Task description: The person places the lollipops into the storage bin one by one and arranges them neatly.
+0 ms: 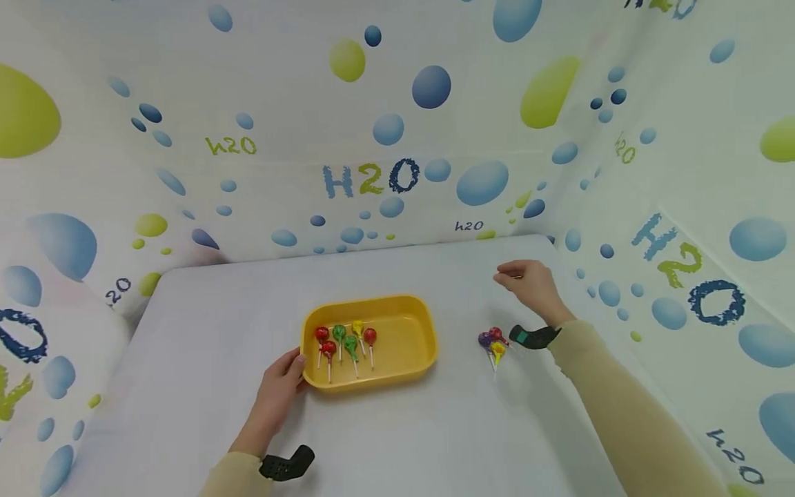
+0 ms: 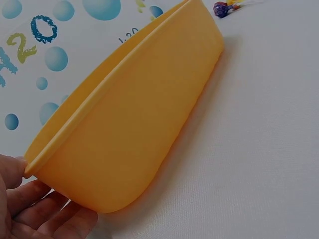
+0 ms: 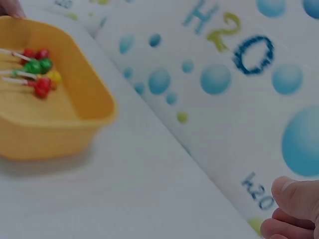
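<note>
A yellow tray (image 1: 397, 338) stands on the white table with several lollipops in its left half, among them a red lollipop (image 1: 370, 336), a green lollipop (image 1: 350, 343) and a yellow lollipop (image 1: 357, 327). My left hand (image 1: 281, 386) grips the tray's left end, thumb on the rim and fingers beneath it, as the left wrist view shows. My right hand (image 1: 528, 284) is raised above the right side of the table, its fingers loosely bent and nothing visible in them. Nearer me than that hand lies a small cluster of lollipops (image 1: 495, 339): purple, red and yellow.
A white cloth (image 1: 279, 200) with blue and green bubbles and "H2O" lettering hangs behind the table and along both sides. Each wrist wears a black strap, the left strap (image 1: 287, 464) and the right strap (image 1: 534, 337).
</note>
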`<state>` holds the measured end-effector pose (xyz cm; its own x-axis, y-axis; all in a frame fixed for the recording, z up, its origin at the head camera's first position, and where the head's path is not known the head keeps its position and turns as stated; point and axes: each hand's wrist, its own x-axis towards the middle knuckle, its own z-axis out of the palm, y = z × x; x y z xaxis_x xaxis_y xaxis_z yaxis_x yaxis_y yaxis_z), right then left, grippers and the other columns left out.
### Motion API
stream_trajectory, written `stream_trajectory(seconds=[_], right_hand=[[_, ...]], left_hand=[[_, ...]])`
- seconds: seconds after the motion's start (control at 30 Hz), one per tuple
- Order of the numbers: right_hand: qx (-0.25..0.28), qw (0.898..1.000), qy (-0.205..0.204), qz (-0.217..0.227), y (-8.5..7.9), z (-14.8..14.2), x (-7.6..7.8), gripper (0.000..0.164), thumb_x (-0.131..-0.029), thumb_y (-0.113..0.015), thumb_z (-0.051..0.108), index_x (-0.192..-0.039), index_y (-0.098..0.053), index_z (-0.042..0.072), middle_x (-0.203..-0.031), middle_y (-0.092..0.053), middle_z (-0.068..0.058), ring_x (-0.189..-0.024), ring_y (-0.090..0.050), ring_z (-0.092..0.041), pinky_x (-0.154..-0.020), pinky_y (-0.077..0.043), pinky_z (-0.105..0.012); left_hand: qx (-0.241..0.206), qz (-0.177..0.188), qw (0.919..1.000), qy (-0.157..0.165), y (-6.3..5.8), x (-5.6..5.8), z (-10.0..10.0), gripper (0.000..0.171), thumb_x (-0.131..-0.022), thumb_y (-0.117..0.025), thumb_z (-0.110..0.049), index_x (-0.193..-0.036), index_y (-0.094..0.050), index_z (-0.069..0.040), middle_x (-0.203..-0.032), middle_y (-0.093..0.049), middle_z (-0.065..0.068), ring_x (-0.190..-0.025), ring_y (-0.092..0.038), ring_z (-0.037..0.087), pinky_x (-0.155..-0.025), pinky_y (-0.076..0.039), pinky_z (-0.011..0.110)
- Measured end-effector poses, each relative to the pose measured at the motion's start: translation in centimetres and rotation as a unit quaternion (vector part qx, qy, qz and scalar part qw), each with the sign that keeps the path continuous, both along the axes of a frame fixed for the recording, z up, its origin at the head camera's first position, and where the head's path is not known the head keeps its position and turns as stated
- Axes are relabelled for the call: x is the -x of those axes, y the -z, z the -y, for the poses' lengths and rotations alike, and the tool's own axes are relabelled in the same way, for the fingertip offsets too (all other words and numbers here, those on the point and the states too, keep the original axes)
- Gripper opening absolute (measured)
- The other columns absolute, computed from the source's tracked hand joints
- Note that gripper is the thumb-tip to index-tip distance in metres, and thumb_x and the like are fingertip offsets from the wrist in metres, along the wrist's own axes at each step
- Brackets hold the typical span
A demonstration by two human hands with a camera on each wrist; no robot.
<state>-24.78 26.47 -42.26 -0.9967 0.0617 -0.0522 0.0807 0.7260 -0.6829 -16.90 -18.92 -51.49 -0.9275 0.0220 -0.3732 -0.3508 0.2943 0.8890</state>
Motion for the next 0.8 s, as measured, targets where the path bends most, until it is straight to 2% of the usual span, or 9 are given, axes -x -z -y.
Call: stream_trajectory(seconds=[0.17, 0.53, 0.8], right_hand=[[-0.004, 1.000, 0.008, 0.016, 1.2, -2.1, -0.5, 0.039, -0.103, -0.061, 0.027, -0.131, -0.065, 0.000, -0.124, -0.070, -0.022, -0.108, -0.067, -0.036, -0.097, -0.058, -0.049], [-0.043, 0.995, -0.041, 0.081, 6.8, -0.6, -2.5, 0.032, -0.101, -0.065, 0.017, -0.127, -0.068, -0.001, -0.118, -0.073, -0.018, -0.109, -0.068, -0.032, -0.101, -0.057, -0.048], [-0.050, 0.990, -0.068, 0.109, 7.9, -0.9, -3.1, 0.031, -0.100, -0.066, 0.011, -0.128, -0.069, 0.000, -0.120, -0.073, -0.018, -0.104, -0.070, -0.025, -0.100, -0.058, -0.045]], left_hand=[[0.005, 0.004, 1.0000, 0.002, -0.2, 0.2, 0.9, 0.059, -0.113, -0.035, -0.032, -0.160, -0.024, 0.001, -0.164, -0.030, 0.026, -0.145, -0.044, 0.041, -0.115, -0.043, 0.048], [0.000, 0.005, 0.9999, 0.011, 0.1, 0.5, 0.7, 0.059, -0.113, -0.034, -0.031, -0.160, -0.022, 0.002, -0.164, -0.030, 0.026, -0.145, -0.043, 0.041, -0.115, -0.044, 0.047], [0.005, 0.009, 0.9998, 0.016, -0.1, 0.7, 0.3, 0.058, -0.113, -0.034, -0.031, -0.160, -0.023, 0.002, -0.163, -0.030, 0.026, -0.145, -0.044, 0.040, -0.115, -0.043, 0.048]])
